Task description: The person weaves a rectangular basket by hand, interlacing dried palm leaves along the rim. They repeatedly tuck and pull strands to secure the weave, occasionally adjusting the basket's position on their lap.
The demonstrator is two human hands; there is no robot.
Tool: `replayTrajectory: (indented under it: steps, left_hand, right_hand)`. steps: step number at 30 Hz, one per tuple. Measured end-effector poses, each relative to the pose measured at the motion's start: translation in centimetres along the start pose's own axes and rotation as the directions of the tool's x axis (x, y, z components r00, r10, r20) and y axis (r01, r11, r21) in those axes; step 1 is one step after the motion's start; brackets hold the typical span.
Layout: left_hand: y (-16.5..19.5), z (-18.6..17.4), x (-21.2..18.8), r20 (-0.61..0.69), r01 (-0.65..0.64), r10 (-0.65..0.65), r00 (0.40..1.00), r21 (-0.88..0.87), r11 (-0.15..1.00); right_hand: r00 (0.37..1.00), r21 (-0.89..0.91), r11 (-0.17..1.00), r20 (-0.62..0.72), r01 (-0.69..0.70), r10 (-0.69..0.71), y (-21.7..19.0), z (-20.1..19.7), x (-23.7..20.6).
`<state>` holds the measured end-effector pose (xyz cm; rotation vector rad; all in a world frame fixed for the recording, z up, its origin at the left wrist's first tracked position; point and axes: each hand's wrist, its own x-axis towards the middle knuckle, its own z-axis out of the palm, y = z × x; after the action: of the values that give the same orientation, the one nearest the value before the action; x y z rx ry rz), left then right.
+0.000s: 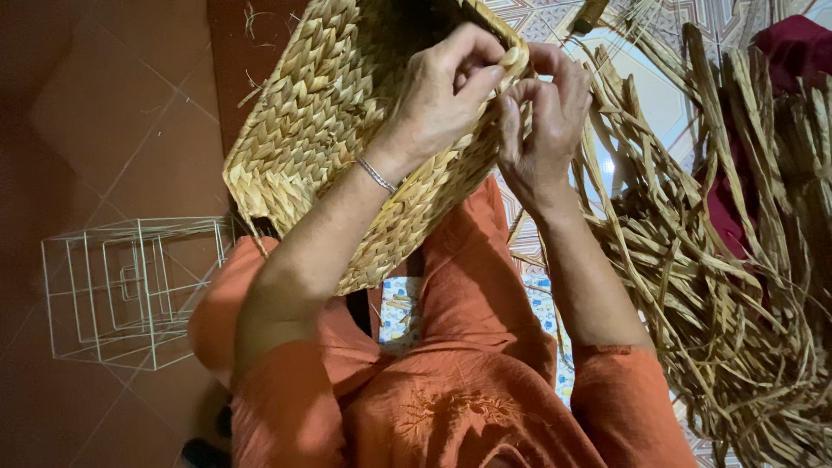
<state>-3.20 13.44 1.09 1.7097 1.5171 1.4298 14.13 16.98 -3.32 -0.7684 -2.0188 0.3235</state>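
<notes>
A woven straw basket (pixel 321 113) with a braided pattern rests on my lap, tilted, its rim toward the top of the view. My left hand (pixel 446 91) grips the rim, thumb and fingers pinched on a pale straw strand (pixel 513 59) at the edge. A thin silver bracelet (pixel 377 175) sits on that wrist. My right hand (pixel 542 121) is right beside it, fingers curled on the same strand at the rim. Both forearms come up from orange sleeves.
A heap of loose dried straw strands (pixel 719 277) lies on the right, over a dark red cloth (pixel 793 52). A white wire box frame (pixel 130 286) stands on the brown tiled floor at left. A patterned mat (pixel 403 312) shows under my legs.
</notes>
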Motion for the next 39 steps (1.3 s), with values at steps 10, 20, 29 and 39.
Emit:
replayTrajectory:
  steps: [10, 20, 29, 39]
  left_hand:
    - [-0.7, 1.2, -1.5, 0.039, -0.308, 0.327, 0.944, 0.459, 0.834]
    - [-3.3, -3.1, -0.7, 0.126, 0.037, -0.024, 0.992, -0.099, 0.994]
    - [-13.8, -10.2, -7.4, 0.138, 0.485, -0.592, 0.794, 0.444, 0.753]
    - [-12.2, -6.7, -10.1, 0.275, 0.680, -0.887, 0.372, 0.570, 0.462]
  right_hand:
    - [1.000, 0.066, 0.998, 0.007, -0.014, 0.014, 0.1, -1.4, 0.0]
    - [0.992, 0.105, 0.991, 0.108, -0.080, 0.069, 1.9, -1.3, -0.5]
    - [0.992, 0.401, 0.909, 0.098, -0.110, 0.076, 4.8, -1.3, 0.4]
    - [0.972, 0.420, 0.877, 0.132, -0.233, 0.195, 6.6, -3.0, 0.1]
